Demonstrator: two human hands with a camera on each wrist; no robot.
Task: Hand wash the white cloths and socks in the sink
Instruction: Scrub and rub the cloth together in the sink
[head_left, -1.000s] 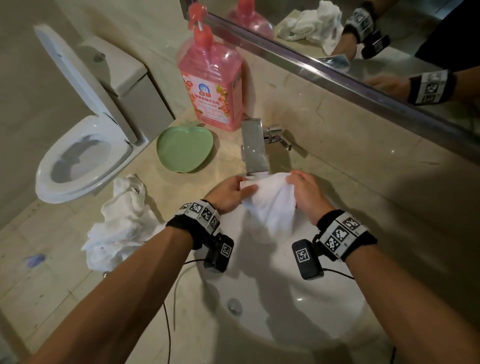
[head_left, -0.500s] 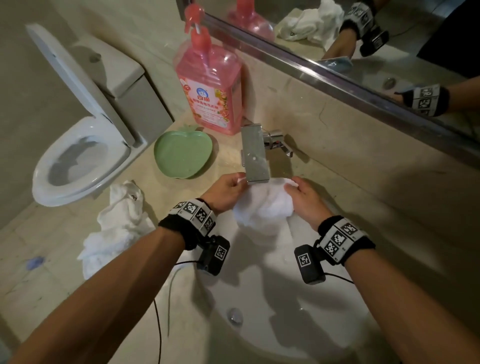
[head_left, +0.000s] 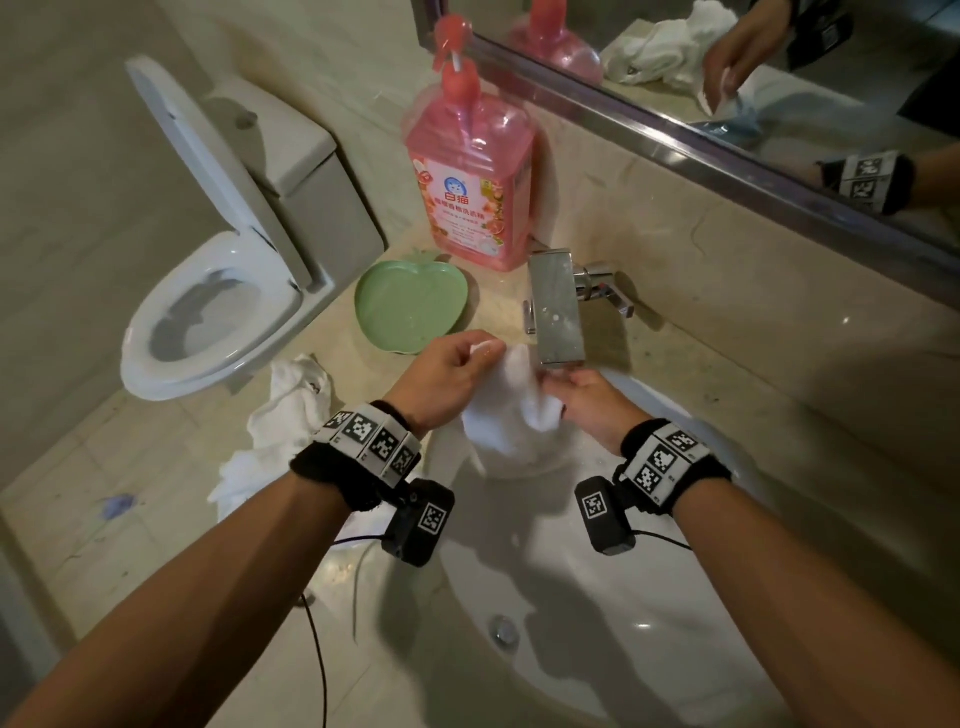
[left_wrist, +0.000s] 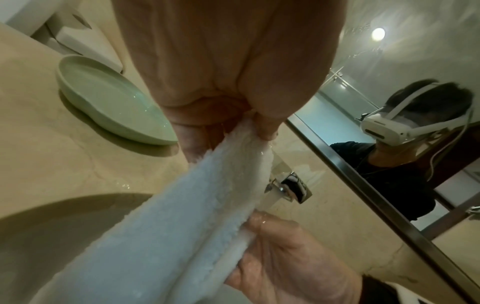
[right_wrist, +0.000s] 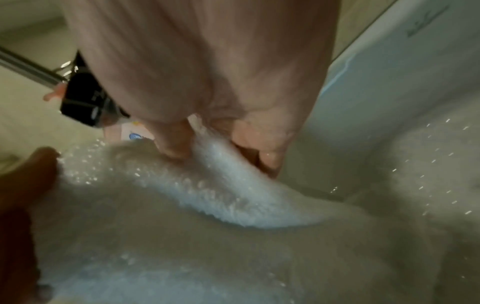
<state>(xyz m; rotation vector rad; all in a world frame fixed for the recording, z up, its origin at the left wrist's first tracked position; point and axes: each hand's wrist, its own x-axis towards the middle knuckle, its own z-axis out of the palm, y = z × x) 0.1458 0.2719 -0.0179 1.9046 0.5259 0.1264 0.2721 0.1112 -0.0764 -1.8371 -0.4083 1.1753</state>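
A fluffy white cloth (head_left: 511, 415) hangs over the white sink (head_left: 649, 649), just under the square chrome faucet (head_left: 557, 306). My left hand (head_left: 452, 371) pinches its upper left edge between thumb and fingers; the left wrist view shows the same cloth (left_wrist: 182, 216) in the left hand (left_wrist: 259, 127). My right hand (head_left: 582, 397) grips the other end, lower and to the right. In the right wrist view the wet cloth (right_wrist: 221, 185) runs between the thumb and fingers of the right hand (right_wrist: 221, 144). Water runs from the faucet (left_wrist: 283, 185) onto it. More white cloths (head_left: 283, 426) lie piled on the counter at left.
A pink soap pump bottle (head_left: 470, 176) stands behind the faucet, with a green apple-shaped dish (head_left: 410, 306) to its left. A toilet (head_left: 208, 312) with its lid up sits beyond the counter's left end. A mirror (head_left: 779, 78) runs along the back wall.
The cloth was spread wide between both hands; now the hands have come close together and the cloth is bunched under the faucet. The right hand dropped lower than the left.
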